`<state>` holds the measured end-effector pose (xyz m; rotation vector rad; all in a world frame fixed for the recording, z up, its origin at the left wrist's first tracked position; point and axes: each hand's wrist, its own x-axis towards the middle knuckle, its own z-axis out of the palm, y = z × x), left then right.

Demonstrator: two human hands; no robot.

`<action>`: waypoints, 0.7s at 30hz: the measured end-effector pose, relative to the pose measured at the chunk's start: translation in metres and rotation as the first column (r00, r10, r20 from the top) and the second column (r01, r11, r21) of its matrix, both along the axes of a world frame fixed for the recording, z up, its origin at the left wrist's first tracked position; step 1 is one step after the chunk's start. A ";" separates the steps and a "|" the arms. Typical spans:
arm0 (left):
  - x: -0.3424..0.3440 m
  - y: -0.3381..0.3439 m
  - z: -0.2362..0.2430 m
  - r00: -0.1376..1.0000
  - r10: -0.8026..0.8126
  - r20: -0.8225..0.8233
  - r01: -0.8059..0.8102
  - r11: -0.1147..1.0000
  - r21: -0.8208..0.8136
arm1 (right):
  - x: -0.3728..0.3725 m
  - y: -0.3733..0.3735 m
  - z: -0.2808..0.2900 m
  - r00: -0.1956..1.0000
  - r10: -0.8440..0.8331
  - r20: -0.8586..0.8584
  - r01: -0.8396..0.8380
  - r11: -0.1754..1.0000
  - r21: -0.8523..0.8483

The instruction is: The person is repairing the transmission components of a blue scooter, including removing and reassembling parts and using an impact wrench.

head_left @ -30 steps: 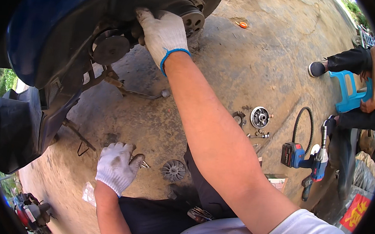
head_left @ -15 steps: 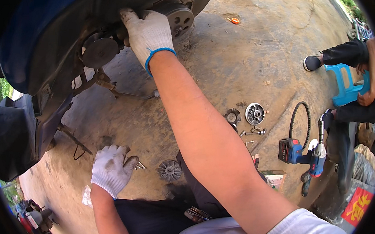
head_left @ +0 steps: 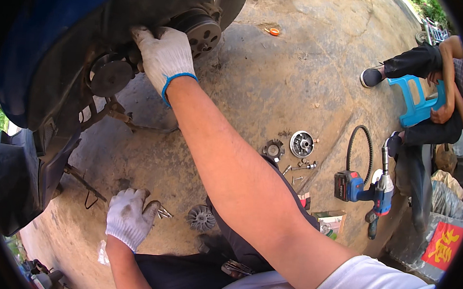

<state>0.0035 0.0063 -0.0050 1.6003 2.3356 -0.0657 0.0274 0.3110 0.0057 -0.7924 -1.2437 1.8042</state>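
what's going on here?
A person in white work gloves crouches beside a scooter's open drive housing. The right hand reaches into it beside the ribbed pulley; the left hand rests on the concrete ground near small bolts and a fan disc. Removed round parts, a drive belt and a blue impact wrench lie further right. Another person sits on a blue stool.

One head-worn fisheye camera looks steeply down, close over the concrete ground (head_left: 298,90).
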 end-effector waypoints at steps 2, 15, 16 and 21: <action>0.001 0.002 0.001 1.000 -0.009 0.008 0.009 1.000 0.009 | -0.003 0.004 -0.004 0.998 -0.040 0.044 0.037 0.997 0.068; 0.000 0.002 0.006 0.999 0.040 0.005 -0.040 0.998 -0.044 | 0.002 -0.002 0.007 0.999 0.024 0.033 -0.024 1.000 -0.012; 0.001 0.004 0.006 0.999 0.035 0.014 -0.034 0.998 -0.061 | 0.002 0.000 0.005 0.998 0.025 0.053 -0.025 1.000 0.011; 0.001 0.006 0.011 0.998 0.064 0.020 -0.061 0.992 -0.107 | 0.001 0.000 0.006 0.998 0.041 0.051 -0.039 0.999 -0.025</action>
